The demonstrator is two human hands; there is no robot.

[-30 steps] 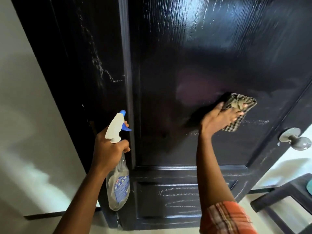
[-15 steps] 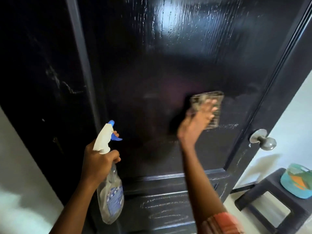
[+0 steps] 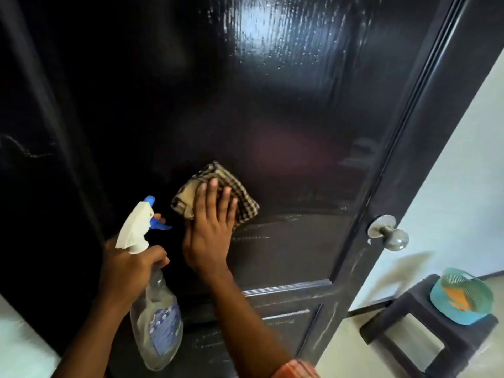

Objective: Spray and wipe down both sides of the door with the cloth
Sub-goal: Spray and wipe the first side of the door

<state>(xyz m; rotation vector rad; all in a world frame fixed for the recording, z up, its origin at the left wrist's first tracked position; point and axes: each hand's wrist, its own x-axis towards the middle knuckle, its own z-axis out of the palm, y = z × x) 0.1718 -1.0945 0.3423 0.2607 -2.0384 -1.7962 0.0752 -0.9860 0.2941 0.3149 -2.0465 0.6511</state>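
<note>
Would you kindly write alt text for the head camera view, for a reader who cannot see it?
A person's right hand presses a folded checked cloth flat against a glossy black door, while the left hand grips a clear spray bottle beside it. To the right are a metal door knob and a dark stool bearing a teal basket.
</note>
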